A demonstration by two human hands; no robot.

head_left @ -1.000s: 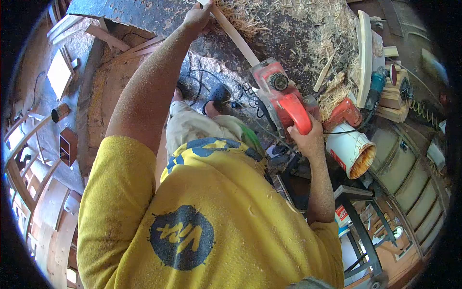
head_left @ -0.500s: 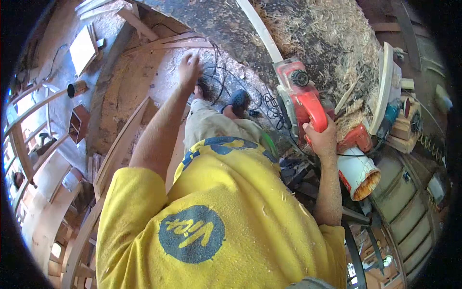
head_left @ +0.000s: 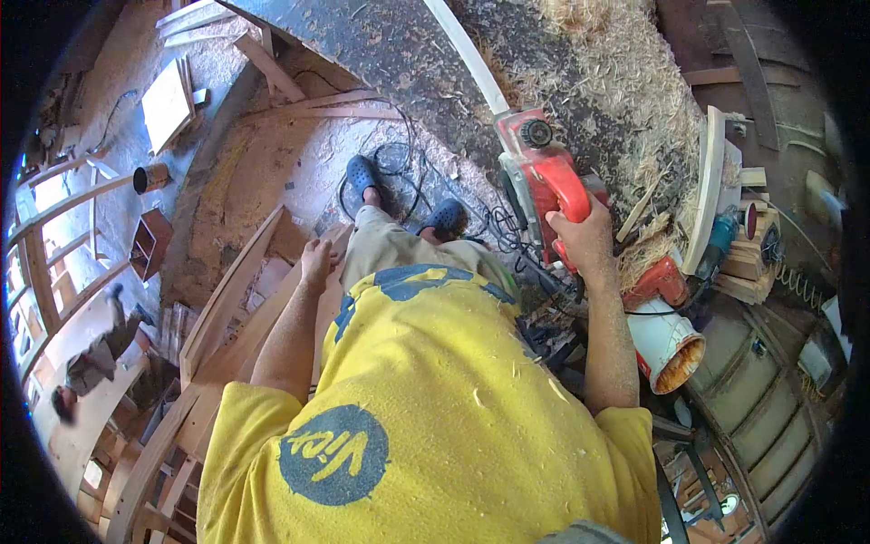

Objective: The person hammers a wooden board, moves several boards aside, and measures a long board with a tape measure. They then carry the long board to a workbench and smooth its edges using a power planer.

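A red electric planer (head_left: pixel 544 177) rests on a long pale wood strip (head_left: pixel 471 56) on the dark workbench (head_left: pixel 381 50). My right hand (head_left: pixel 582 238) is wrapped round the planer's red rear handle. My left hand (head_left: pixel 317 263) hangs low by my left side, near the reddish boards, with its fingers loosely curled; whether it holds anything is too small to tell. Wood shavings (head_left: pixel 625 77) cover much of the bench beyond the planer.
A white bucket (head_left: pixel 666 344), a second red tool (head_left: pixel 657 281) and a teal grinder (head_left: pixel 720 240) are at the right. Black cables (head_left: pixel 412 172) lie on the floor by my shoes. Long boards (head_left: pixel 231 295) lean at the left. Another person (head_left: pixel 95 363) is at the far left.
My left hand has come back and down from in front of me towards my side. The planer and my right hand have shifted slightly left and nearer. The person at the far left shows more fully.
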